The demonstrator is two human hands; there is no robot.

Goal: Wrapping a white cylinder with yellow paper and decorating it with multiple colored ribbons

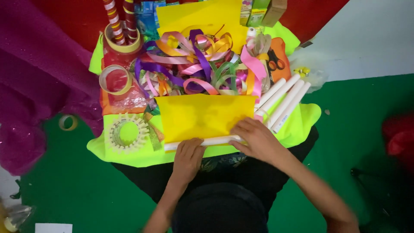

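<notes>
I see both hands down on a yellow paper sheet (pixel 202 115) that lies flat on a bright green cloth (pixel 129 156). A thin white paper tube (pixel 215 140) lies along the near edge of the sheet, right in front of the person.

The left hand (pixel 188 157) rests on top of the tube with its fingers bent over it, pressing down. I think it does this so the tube cannot roll off. The right hand (pixel 255 139) lies flat over the other end of the tube and the corner of the sheet, fingers spread. That looks like a way to keep paper and tube snug together. The two hands are apart, one at each end of the tube. Neither hand is closed tight around anything.

More white tubes (pixel 284 101) lie in a bunch just right of the sheet, close enough to grab. A big heap of curly ribbons (pixel 198 64) sits behind the sheet. Scissors (pixel 276 64) lie to the right of the heap. Two tape rolls (pixel 115 80) stand at the left, and a spiky paper ring (pixel 127 133) lies near the left hand.
</notes>
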